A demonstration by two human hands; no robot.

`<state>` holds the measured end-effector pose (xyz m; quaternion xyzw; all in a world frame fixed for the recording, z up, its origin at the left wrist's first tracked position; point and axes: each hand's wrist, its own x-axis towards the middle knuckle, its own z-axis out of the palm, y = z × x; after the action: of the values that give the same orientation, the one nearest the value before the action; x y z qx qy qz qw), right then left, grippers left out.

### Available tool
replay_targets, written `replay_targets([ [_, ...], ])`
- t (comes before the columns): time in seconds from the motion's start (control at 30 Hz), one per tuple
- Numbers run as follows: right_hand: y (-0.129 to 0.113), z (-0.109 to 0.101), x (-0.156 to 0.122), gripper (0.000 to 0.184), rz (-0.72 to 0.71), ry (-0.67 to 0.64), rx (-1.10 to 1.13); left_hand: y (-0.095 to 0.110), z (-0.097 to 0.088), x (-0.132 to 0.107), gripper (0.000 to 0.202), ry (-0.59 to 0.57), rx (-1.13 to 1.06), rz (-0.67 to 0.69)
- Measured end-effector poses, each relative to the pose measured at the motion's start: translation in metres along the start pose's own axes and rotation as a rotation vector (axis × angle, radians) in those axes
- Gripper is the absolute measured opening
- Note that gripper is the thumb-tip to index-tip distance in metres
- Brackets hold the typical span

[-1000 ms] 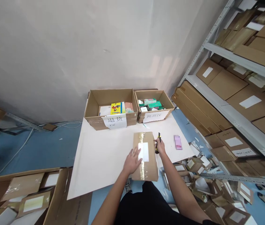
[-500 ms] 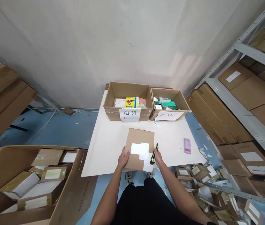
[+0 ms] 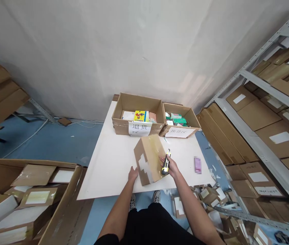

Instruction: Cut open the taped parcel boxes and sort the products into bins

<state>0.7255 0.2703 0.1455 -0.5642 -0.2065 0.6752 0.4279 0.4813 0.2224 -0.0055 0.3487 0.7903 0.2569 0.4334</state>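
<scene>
A brown cardboard box stands tilted over the white table, its taped face turned up and a white label on its left side. My right hand is closed around a yellow and black utility knife, the fingertips against the taped face of the box. The knife points away from me; I cannot tell whether its blade is out. At the lower left side of the box is my left hand, fingers apart, close to the cardboard or just touching it.
Behind stand two open cartons with paper signs: the left carton holds a yellow box, the right carton green and white packages. A purple item lies on the table. A large carton of parcels stands left; loaded shelves stand right.
The box has turned from lying label-up to standing tilted, with its taped face up and the label on the left side. My left hand has loosened from its edge. The view has shifted slightly.
</scene>
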Motion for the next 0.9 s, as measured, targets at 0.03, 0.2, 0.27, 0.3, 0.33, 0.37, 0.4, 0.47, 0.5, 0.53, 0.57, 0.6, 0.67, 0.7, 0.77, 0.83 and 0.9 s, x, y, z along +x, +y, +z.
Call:
replay_targets([
  [0.03, 0.004, 0.007, -0.001, 0.029, 0.011, -0.004, -0.017, 0.002, -0.006, 0.002, 0.054, 0.039, -0.004, -0.009],
  [0.2, 0.017, 0.025, -0.008, 0.036, -0.055, -0.038, -0.202, 0.054, -0.039, 0.007, 0.052, 0.352, -0.052, 0.385],
  [0.27, 0.015, 0.028, -0.009, 0.040, -0.070, -0.059, -0.275, 0.086, -0.047, 0.007, 0.054, 0.305, 0.047, 0.577],
  [0.3, 0.014, 0.029, -0.009, 0.041, -0.076, -0.060, -0.314, 0.101, -0.047, 0.006, 0.057, 0.231, 0.129, 0.652],
  [0.33, 0.012, 0.030, -0.008, 0.043, -0.081, -0.053, -0.358, 0.113, -0.046, 0.005, 0.063, 0.163, 0.210, 0.689],
  [0.37, 0.010, 0.031, -0.006, 0.044, -0.086, -0.040, -0.407, 0.123, -0.043, 0.004, 0.067, 0.121, 0.277, 0.683],
  [0.4, 0.008, 0.032, -0.003, 0.045, -0.091, -0.022, -0.460, 0.129, -0.039, 0.002, 0.070, 0.102, 0.329, 0.666],
  [0.47, 0.003, 0.034, 0.004, 0.042, -0.100, 0.002, -0.570, 0.135, -0.027, -0.003, 0.071, 0.115, 0.377, 0.621],
  [0.5, 0.001, 0.035, 0.008, 0.039, -0.113, 0.009, -0.625, 0.136, -0.021, -0.006, 0.071, 0.135, 0.377, 0.607],
  [0.53, -0.003, 0.037, 0.013, 0.036, -0.135, 0.011, -0.684, 0.136, -0.015, -0.009, 0.071, 0.155, 0.368, 0.598],
  [0.57, -0.007, 0.039, 0.018, 0.034, -0.169, 0.007, -0.749, 0.136, -0.010, -0.012, 0.071, 0.174, 0.353, 0.589],
  [0.6, -0.011, 0.042, 0.023, 0.035, -0.209, 0.000, -0.821, 0.136, -0.005, -0.015, 0.072, 0.193, 0.335, 0.575],
  [0.67, -0.020, 0.051, 0.033, 0.043, -0.293, -0.024, -0.980, 0.136, 0.003, -0.018, 0.072, 0.231, 0.302, 0.544],
  [0.7, -0.025, 0.056, 0.039, 0.048, -0.331, -0.042, -1.058, 0.136, 0.006, -0.019, 0.071, 0.246, 0.287, 0.530],
  [0.77, -0.033, 0.070, 0.050, 0.052, -0.398, -0.082, -1.196, 0.136, 0.010, -0.019, 0.069, 0.261, 0.263, 0.518],
  [0.83, -0.039, 0.086, 0.062, 0.049, -0.460, -0.118, -1.303, 0.135, 0.010, -0.017, 0.067, 0.263, 0.244, 0.527],
  [0.9, -0.043, 0.104, 0.073, 0.045, -0.511, -0.161, -1.385, 0.134, 0.008, -0.016, 0.067, 0.260, 0.236, 0.533],
])
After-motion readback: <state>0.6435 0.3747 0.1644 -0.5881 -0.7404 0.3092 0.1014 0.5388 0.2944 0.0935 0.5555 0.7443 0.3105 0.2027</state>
